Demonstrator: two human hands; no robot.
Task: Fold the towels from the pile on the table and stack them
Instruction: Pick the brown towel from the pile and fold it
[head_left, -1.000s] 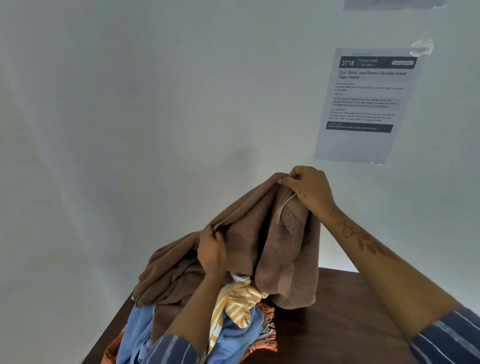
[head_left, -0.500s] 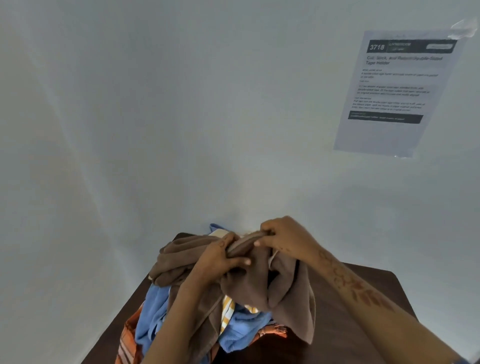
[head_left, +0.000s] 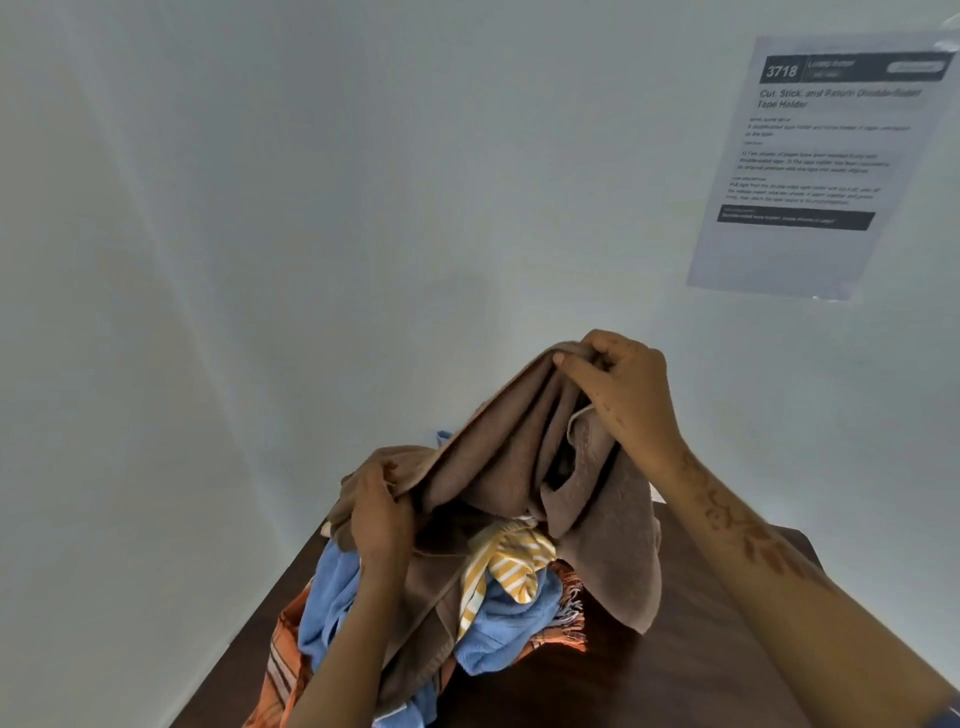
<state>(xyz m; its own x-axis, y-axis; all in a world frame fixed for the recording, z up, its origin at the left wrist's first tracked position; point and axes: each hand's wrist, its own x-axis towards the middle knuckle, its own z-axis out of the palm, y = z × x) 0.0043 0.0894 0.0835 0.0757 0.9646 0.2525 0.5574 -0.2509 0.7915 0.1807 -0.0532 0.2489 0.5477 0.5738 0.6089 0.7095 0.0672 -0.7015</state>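
Observation:
A brown towel (head_left: 498, 457) is lifted above a pile on the dark wooden table (head_left: 691, 665). My right hand (head_left: 621, 387) pinches its upper edge high up, and my left hand (head_left: 382, 512) grips its edge lower down to the left. The towel hangs bunched between the hands and drapes down on the right side. Under it lie a yellow-and-white striped towel (head_left: 506, 569), a blue towel (head_left: 498, 631) and an orange fringed cloth (head_left: 563, 618).
A pale wall stands close behind the table. A printed paper sheet (head_left: 810, 161) is taped to it at the upper right. Bare table surface shows to the right of the pile.
My right hand has risen with the towel edge from beside the left hand, and the two hands have moved apart. The towel is stretched upward again.

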